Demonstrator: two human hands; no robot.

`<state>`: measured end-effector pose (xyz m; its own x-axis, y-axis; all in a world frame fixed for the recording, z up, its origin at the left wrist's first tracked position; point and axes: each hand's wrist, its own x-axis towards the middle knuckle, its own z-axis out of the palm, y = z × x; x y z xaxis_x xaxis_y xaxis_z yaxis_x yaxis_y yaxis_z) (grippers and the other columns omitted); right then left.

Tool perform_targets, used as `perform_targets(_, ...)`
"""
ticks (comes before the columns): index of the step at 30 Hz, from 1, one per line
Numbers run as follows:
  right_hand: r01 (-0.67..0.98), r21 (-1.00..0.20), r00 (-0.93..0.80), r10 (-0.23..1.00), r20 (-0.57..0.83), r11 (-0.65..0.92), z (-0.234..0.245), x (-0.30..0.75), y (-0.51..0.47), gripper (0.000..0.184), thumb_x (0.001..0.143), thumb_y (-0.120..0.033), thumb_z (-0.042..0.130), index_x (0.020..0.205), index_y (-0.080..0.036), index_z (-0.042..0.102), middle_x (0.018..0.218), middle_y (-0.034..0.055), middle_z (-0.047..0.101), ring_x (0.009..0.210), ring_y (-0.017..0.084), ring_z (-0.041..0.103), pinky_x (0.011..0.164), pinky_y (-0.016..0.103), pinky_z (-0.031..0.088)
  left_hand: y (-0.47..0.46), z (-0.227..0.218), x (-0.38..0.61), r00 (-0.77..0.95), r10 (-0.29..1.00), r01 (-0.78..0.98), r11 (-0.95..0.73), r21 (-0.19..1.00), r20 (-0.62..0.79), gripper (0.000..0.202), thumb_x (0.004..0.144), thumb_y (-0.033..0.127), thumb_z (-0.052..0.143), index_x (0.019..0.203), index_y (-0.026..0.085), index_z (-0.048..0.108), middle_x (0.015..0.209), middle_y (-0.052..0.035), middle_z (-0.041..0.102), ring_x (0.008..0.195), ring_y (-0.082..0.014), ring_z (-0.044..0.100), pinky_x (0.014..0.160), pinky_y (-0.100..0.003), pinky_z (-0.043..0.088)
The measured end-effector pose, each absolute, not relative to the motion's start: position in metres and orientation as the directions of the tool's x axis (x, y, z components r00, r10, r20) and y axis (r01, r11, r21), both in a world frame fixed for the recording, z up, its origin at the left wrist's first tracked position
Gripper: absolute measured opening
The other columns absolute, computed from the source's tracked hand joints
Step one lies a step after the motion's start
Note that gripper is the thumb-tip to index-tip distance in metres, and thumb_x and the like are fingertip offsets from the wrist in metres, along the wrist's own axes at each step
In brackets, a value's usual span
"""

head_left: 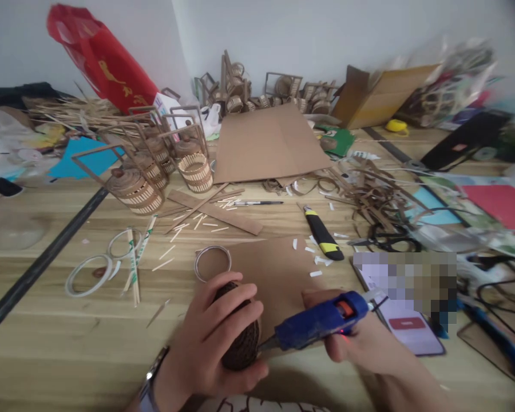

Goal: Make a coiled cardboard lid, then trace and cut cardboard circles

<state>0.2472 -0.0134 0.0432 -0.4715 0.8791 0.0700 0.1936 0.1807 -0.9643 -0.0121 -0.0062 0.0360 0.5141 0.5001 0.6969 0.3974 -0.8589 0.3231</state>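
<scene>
One brown piece (241, 343) is sitting in my left hand (210, 335), fingers curled round it, slightly parted. My right hand (364, 343) is gripping a glue gun (311, 327), nozzle (270, 344) pointing at the piece's right edge. Knife (323, 232) is lying beyond my right hand.

Pale grey-blue walls (309, 28) at back, plain, meeting in vertical corner (177, 34) left of centre. Below, broad wooden table (60, 360), light yellowish with darker streaks of grain, reaching back toward walls. Long dark strip (47, 257) slanting across table's left side; another dark strip (386, 146) toward back right. Soft, diffuse light, cool on walls, warmer on wood.
</scene>
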Motion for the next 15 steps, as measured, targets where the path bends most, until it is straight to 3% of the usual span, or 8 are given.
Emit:
perform_targets(9, -0.006, -0.986, -0.492, 0.858, 0.15, 0.169, 0.038, 0.24, -0.016, 0.065, 0.079, -0.073, 0.067, 0.057, -0.018, 0.041, 0.062, -0.0054, 0.033, 0.054, 0.009, 0.032, 0.046, 0.022, 0.025, -0.014, 0.037, -0.024, 0.543, 0.496, 0.429, -0.858, 0.284, 0.678, 0.044, 0.092, 0.039, 0.059, 0.125, 0.011, 0.059, 0.123, -0.0178, 0.065, 0.125, -0.0361, 0.052, 0.101, -0.05, 0.049)
perform_targets(15, 0.026, -0.985, -0.513, 0.848, 0.133, 0.17, 0.049, 0.234, -0.016, 0.067, 0.08, -0.074, 0.065, 0.055, -0.019, 0.037, 0.06, -0.0057, 0.032, 0.052, 0.01, 0.031, 0.045, 0.022, 0.025, -0.018, 0.04, -0.028, 0.543, 0.496, 0.458, -0.851, 0.256, 0.678, 0.047, 0.089, 0.041, 0.061, 0.127, 0.015, 0.057, 0.116, -0.0162, 0.068, 0.122, -0.0357, 0.055, 0.096, -0.05, 0.052)
